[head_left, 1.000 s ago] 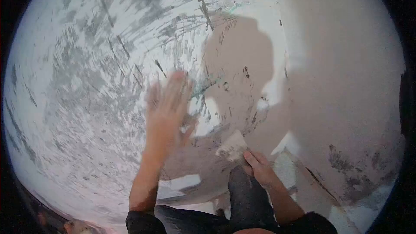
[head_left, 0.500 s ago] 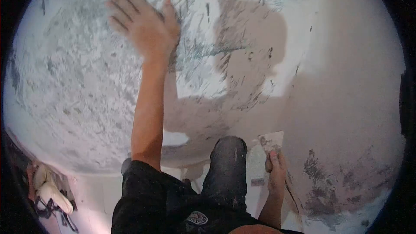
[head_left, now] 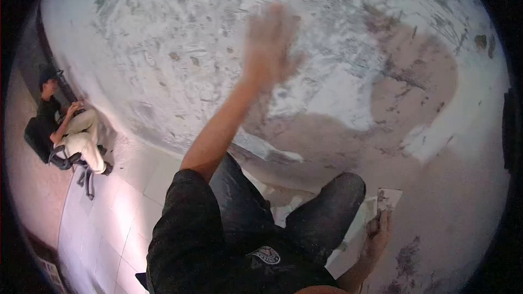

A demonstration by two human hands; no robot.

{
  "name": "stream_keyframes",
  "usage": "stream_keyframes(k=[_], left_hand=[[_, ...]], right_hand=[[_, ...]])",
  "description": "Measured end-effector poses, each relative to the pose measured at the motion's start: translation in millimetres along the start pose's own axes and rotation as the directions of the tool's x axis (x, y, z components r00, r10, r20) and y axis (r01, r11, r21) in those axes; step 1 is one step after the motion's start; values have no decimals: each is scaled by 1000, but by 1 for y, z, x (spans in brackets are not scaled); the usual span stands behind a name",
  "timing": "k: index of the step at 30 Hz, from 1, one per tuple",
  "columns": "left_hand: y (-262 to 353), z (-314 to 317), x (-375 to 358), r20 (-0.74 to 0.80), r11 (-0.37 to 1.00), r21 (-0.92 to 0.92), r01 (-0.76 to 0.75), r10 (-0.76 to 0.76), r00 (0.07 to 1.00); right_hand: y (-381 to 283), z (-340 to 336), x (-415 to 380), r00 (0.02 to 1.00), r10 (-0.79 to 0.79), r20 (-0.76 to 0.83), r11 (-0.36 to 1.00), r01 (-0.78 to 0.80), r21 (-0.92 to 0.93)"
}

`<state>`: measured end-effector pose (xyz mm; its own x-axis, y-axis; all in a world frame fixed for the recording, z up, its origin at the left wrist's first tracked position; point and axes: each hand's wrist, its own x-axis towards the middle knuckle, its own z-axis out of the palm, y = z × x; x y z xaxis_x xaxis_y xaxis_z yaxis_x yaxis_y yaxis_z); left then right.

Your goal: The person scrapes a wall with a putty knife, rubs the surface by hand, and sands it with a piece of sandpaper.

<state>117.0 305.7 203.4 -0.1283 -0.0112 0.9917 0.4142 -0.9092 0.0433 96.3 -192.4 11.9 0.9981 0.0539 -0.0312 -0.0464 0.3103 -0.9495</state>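
My left hand (head_left: 269, 49) is raised in front of the patchy white and grey wall (head_left: 185, 27), its arm stretched up. Motion blurs it, but the fingers look extended and the thumb stands out to the side; nothing shows in it. Low on the right, my right hand (head_left: 377, 235) is closed around the handle of a putty knife (head_left: 389, 199). The knife's wide, stained blade points upward past my bent knee, overlapping the lower wall in this view. My fingers cover most of the handle.
A person (head_left: 71, 125) in light trousers sits on a dark chair at the far left. Pale tiles (head_left: 120, 218) cover the floor there. My shadow (head_left: 417, 76) falls on the wall at the right, near dark holes (head_left: 480, 41) in its surface.
The view has swung left, bringing the seated person and more floor into sight. My left hand has swept across the wall toward the right in view. My right hand still holds the putty knife.
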Motion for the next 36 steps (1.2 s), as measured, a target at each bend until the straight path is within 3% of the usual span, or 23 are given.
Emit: stream_keyframes(k=[4, 5, 6, 7, 8, 10, 12, 14, 17, 18, 19, 20, 23, 25, 26, 28, 29, 31, 32, 33, 34, 35, 36], left_hand=[[-40, -30, -79, 558, 964, -254, -83, 216, 802], [-67, -46, -63, 347, 990, 135, 48, -92, 933], [-135, -46, -78, 166, 925, 152, 349, -372, 913], [-169, -55, -88, 109, 579, 70, 812, -814, 571], [-194, -59, -88, 98, 263, 228, 938, -964, 246], [-195, -67, -118, 92, 879, 208, 430, -455, 886], [-101, -90, -76, 163, 995, -41, 86, -78, 983], [-85, -97, -88, 346, 982, -188, 0, 66, 936], [-145, -84, -164, 869, 968, -239, 73, 179, 462], [-180, -134, -185, 854, 664, -58, 746, -355, 382], [-218, -198, -203, 732, -40, 7, 999, -680, -33], [-237, -200, -213, 724, -35, -4, 999, -689, -21], [-281, -315, -271, 697, -502, -207, 840, -678, -234], [-323, -357, -295, 666, -734, -324, 597, -625, -408], [-326, -396, -321, 650, -812, -395, 430, -578, -494], [-307, -391, -282, 644, -604, -533, 592, -744, -180], [-310, -400, -276, 633, -615, -524, 590, -744, -214], [-316, -397, -275, 834, -761, -551, 343, -488, 257], [-322, -403, -327, 860, -794, -509, 332, -453, 236], [-326, -419, -369, 864, -782, -251, 571, -447, -232], [-321, -431, -412, 661, -723, 114, 682, -457, -595], [-305, -441, -480, 719, -171, 364, 916, -574, -393], [-280, -391, -428, 812, -84, 373, 924, -453, -368]], right_hand=[[-8, 29, 1, 1000, -4, 17, 998, 5, -59], [-7, 42, -7, 995, -58, -83, 996, 52, -66], [-16, 58, -24, 984, -35, -173, 999, 31, -27], [-15, 54, -24, 988, -38, -147, 999, 33, -36], [-10, 44, -22, 998, 22, -52, 1000, -22, -11], [-8, 45, -15, 993, 100, 68, 995, -100, -6], [-2, 59, -6, 976, 118, 180, 980, -85, -182], [5, 82, -3, 980, 113, 162, 977, -80, -199], [4, 110, -17, 996, 62, 59, 982, -50, -183], [0, 108, -24, 991, 33, 128, 981, -8, -195], [-1, 106, -28, 980, 5, 198, 980, 35, -197], [4, 84, -27, 977, -1, 212, 981, 42, -190], [22, 32, -18, 888, 148, 436, 975, -57, -214], [19, 61, -28, 959, 284, 20, 946, -276, -172], [46, 28, -3, 959, 228, 167, 869, -123, -480], [35, 68, -11, 974, 88, 210, 786, 62, -615], [25, 99, -23, 976, 124, 181, 834, -4, -551], [18, 133, -34, 943, 167, 286, 885, -16, -464], [17, 130, -36, 897, 181, 403, 890, 25, -454], [17, 130, -43, 835, 270, 479, 872, 0, -490], [15, 135, -45, 777, 330, 536, 864, -18, -504], [11, 144, -54, 710, 336, 619, 866, 26, -500], [9, 155, -66, 654, 332, 680, 873, 60, -484]])
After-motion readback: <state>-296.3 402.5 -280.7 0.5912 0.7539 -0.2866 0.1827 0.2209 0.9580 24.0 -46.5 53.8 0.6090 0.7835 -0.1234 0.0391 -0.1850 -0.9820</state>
